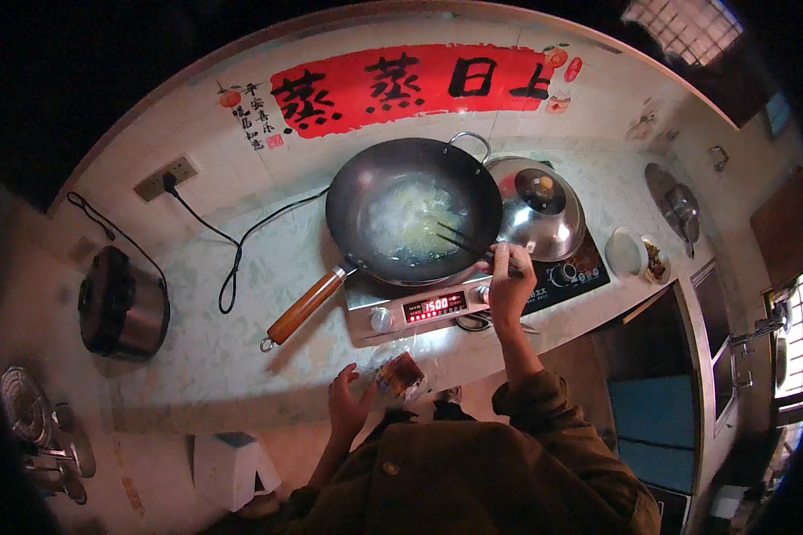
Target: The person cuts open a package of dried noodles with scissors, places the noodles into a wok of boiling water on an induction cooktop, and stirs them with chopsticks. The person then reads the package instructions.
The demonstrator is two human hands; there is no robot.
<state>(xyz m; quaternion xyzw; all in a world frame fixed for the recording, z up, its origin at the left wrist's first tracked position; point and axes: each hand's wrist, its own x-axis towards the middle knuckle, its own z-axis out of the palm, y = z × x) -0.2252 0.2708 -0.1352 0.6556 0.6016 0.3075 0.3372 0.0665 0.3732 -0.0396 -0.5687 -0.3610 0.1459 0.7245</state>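
My right hand (512,277) grips a pair of dark chopsticks (465,242). Their tips reach into a black wok (354,200) with a wooden handle, where pale yellowish food (418,207) lies in bubbling liquid or oil. Under the wok is an induction cooker (391,321) with its red display lit. My left hand (349,400) hovers by the counter's front edge, fingers apart and holding nothing. Just right of it lies a clear plastic packet (401,376) with a reddish-brown block inside. A pair of scissors (475,323) lies partly hidden behind my right wrist.
A domed steel lid (542,221) rests on a second black cooktop (572,277) to the right. Beyond are a white bowl (626,252), a dish of chopped food (654,261) and a ladle (686,210). A rice cooker (126,304) and power cord (237,267) are at left.
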